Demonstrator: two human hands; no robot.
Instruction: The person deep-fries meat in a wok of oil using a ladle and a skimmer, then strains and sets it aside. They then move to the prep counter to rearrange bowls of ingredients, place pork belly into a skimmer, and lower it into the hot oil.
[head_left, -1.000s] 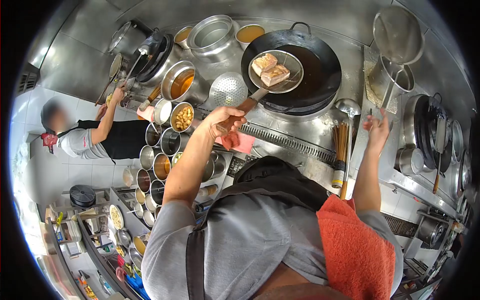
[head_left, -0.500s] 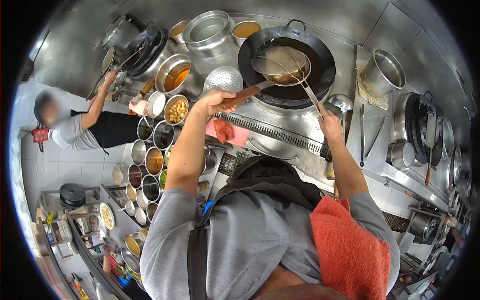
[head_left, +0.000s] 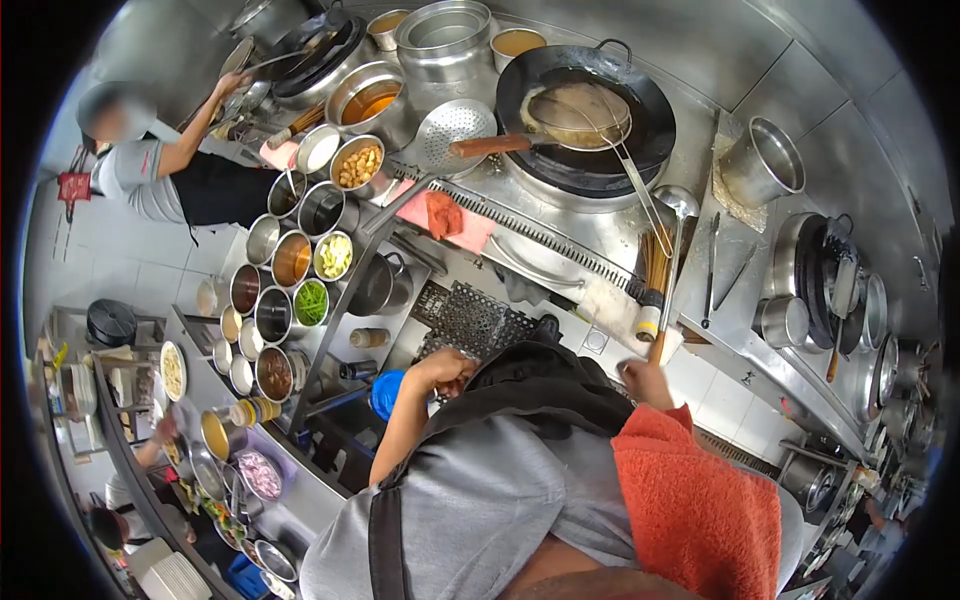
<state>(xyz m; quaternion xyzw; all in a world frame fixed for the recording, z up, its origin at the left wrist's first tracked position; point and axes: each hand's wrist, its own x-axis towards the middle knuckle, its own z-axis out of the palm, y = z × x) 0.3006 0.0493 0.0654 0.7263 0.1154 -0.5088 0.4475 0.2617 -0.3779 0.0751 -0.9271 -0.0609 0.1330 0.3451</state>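
A wooden-handled strainer [head_left: 493, 146] rests across the black wok [head_left: 650, 150], its handle over the near left rim. On top lies a mesh strainer [head_left: 580, 112], its metal handle reaching toward the front edge of the stove. My left hand [head_left: 447, 370] is by the left side of the black apron [head_left: 540, 375], fingers curled; what they hold, if anything, is hidden. Near the apron's right side is my right hand [head_left: 645, 382], partly covered by the orange towel [head_left: 690, 490] and close to the end of a ladle's wooden handle [head_left: 657, 347]; its fingers are not clear.
Left of the wok lies a perforated skimmer [head_left: 456, 135]. Metal pots of ingredients [head_left: 290, 258] stand at the left. A co-worker [head_left: 160, 165] is at another wok. Tongs [head_left: 711, 270] and a tall pot [head_left: 762, 165] are on the right counter. A bamboo brush [head_left: 652, 275] stands near the stove edge.
Both hands have let go of the strainer handles and drawn back to the apron. The mesh strainer, earlier over the right pot, now lies over the other strainer on the wok.
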